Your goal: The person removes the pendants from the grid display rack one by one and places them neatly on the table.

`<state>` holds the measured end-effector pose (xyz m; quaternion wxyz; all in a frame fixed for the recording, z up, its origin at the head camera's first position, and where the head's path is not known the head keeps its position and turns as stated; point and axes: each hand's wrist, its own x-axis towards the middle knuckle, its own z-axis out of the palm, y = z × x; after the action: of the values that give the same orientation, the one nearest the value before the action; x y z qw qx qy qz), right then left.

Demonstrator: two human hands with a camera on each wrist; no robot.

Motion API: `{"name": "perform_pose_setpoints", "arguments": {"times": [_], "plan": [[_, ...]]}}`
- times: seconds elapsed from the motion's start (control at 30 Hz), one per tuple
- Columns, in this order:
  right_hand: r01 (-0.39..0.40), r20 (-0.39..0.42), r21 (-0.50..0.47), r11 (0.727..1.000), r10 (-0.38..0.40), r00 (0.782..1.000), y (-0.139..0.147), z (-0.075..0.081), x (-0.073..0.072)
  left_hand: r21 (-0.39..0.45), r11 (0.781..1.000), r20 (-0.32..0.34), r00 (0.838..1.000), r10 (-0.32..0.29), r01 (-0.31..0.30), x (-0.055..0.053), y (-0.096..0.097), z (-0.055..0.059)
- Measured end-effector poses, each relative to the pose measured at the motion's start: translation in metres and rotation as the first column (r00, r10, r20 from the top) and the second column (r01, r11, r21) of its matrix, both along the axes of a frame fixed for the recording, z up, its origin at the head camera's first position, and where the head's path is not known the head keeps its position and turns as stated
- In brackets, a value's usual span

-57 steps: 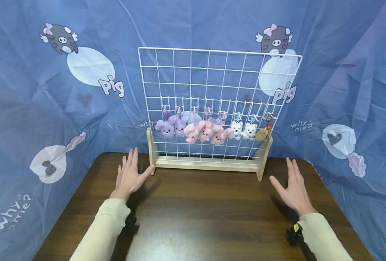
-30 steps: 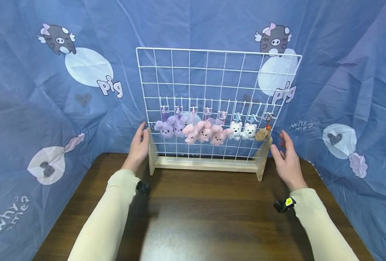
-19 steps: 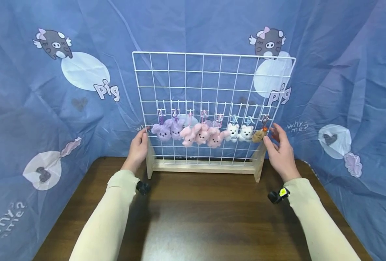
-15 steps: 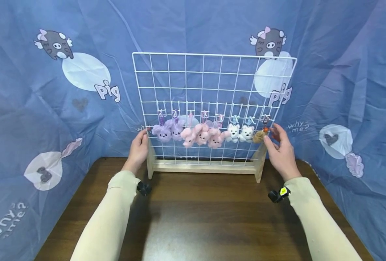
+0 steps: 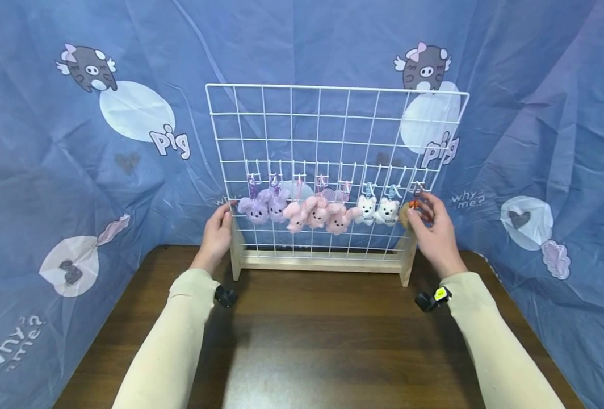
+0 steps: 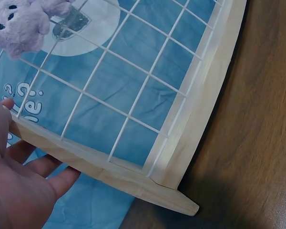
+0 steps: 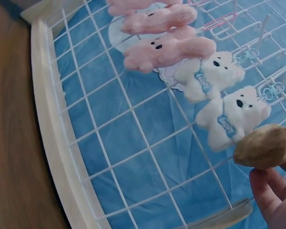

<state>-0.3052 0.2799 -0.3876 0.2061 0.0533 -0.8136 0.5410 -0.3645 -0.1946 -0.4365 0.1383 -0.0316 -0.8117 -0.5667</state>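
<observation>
A white wire grid rack (image 5: 318,139) stands upright on a wooden base (image 5: 317,261). In the head view my left hand (image 5: 215,236) grips the left wooden side post (image 5: 236,250); the left wrist view shows fingers behind that post (image 6: 97,169). My right hand (image 5: 436,238) pinches a small brown keychain charm (image 7: 264,145) at the right end of the row. An orange bead (image 5: 413,204) sits above the charm, which the fingers partly cover. Beside it hang white bear plush keychains (image 5: 386,211), pink plush ones (image 5: 317,212) and purple ones (image 5: 255,211).
The keychains hang from metal hooks on the grid's middle rows. Under the rack lies a dark brown wooden table (image 5: 317,335). Blue printed cloth (image 5: 143,187) surrounds its back and sides. Each wrist wears a small black device (image 5: 226,296).
Both hands have risen from above the table to the rack's sides. The left now grips the side post. The right has moved slightly inward and taken hold of the brown charm.
</observation>
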Motion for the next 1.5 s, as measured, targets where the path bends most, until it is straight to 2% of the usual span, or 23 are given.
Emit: {"name": "perform_pose_setpoints", "arguments": {"times": [0.2, 0.4, 0.7, 0.93, 1.07, 1.23, 1.5], "plan": [[-0.029, 0.019, -0.101, 0.994, 0.031, 0.999, -0.0031, 0.002, -0.0009, 0.018, 1.0, -0.02, 1.0, 0.001, -0.001, -0.0003, -0.0009, -0.003], [-0.031, 0.067, -0.112, 0.993, 0.039, 0.997, -0.0049, 0.0052, 0.0006, 0.05, 0.999, -0.02, 1.0, -0.005, 0.006, -0.0015, -0.0022, -0.0049], [0.016, 0.083, -0.128, 0.992, -0.005, 0.997, -0.005, 0.0074, 0.0004, 0.027, 0.999, -0.022, 1.0, 0.018, -0.017, 0.0002, -0.0004, -0.0044], [0.051, 0.05, -0.197, 0.979, -0.041, 0.998, -0.004, 0.0053, -0.0021, 0.034, 0.999, 0.002, 1.0, 0.005, -0.005, 0.0014, -0.0016, -0.0042], [0.032, 0.029, -0.204, 0.978, -0.027, 0.999, -0.0042, 0.0062, -0.0023, 0.029, 0.999, 0.001, 1.0, 0.012, -0.012, 0.0025, -0.0033, -0.0039], [0.017, 0.035, -0.241, 0.97, -0.009, 0.999, -0.0042, 0.0074, -0.0032, 0.039, 0.999, 0.008, 1.0, 0.007, -0.008, 0.003, -0.0037, -0.0043], [0.013, 0.045, -0.246, 0.969, -0.002, 0.999, -0.0028, 0.0099, -0.0046, 0.046, 0.999, 0.021, 1.0, -0.007, 0.006, 0.0028, -0.0033, -0.0044]]}}
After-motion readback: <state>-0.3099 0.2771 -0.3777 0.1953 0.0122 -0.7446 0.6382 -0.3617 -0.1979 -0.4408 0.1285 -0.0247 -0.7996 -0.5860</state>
